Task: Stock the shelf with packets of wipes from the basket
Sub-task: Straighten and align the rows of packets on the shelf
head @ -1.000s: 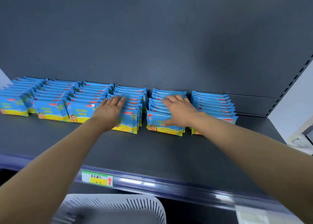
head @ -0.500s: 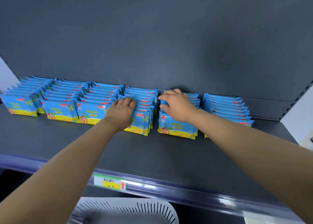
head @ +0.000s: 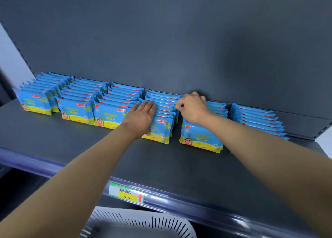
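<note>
Your left grip (head: 143,115) lies flat, fingers straight, on the fourth packet row (head: 159,128). Your right grip (head: 193,108) curls round the rear packets of the fifth packet row (head: 201,137), further back than half a second ago. The packets stand upright in glossy blue-yellow film, faces toward you, long axis across the matte dark shelf (head: 89,148). The white slotted basket (head: 152,223) sits below.

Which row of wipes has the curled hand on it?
The fifth row from the left: the right hand curls over its packets, while the left hand lies flat on the fourth row.
</note>
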Demonstrator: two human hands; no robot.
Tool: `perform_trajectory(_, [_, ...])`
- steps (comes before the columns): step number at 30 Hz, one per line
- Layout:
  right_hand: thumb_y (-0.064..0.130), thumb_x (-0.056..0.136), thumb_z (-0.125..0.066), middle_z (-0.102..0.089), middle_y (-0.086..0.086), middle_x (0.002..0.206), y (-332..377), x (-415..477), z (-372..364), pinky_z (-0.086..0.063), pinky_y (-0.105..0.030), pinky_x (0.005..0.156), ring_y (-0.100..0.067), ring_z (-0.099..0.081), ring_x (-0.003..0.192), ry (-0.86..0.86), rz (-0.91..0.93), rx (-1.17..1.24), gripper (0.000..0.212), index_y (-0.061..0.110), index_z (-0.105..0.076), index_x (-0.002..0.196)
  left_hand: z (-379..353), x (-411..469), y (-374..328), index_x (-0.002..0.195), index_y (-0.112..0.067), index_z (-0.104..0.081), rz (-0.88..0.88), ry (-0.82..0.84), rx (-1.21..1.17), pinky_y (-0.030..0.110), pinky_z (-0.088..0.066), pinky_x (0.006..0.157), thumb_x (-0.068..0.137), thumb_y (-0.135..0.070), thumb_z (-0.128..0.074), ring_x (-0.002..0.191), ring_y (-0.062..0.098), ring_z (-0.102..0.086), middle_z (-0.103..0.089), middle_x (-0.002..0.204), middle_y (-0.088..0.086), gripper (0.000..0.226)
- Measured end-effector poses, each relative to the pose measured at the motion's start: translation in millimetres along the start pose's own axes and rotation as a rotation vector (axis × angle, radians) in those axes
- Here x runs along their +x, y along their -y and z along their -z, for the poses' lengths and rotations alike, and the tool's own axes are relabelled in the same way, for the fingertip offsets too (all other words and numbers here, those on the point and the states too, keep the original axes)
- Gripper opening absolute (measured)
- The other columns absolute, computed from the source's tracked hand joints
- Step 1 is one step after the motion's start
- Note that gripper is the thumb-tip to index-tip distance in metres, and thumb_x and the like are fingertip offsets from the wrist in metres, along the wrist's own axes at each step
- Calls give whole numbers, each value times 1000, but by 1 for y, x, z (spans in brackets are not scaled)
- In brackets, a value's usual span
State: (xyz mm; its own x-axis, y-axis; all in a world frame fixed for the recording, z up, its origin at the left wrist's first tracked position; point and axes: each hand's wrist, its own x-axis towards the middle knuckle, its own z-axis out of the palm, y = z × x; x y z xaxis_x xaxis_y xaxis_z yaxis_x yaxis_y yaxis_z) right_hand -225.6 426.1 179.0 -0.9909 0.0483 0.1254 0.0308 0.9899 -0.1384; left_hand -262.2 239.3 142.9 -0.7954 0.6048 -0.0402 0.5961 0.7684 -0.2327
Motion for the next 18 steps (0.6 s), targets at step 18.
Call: perform_trajectory(18, [23,89,-61,-48,3,94,1,21,-11,-30,-38,86,-22,-50,98,-4,46,61,8,27,-67,92,-4,3,8,148,-19,7,-54,-21,-92,39,1,118,83,-28,-66,145,23,7,11,157,7,98])
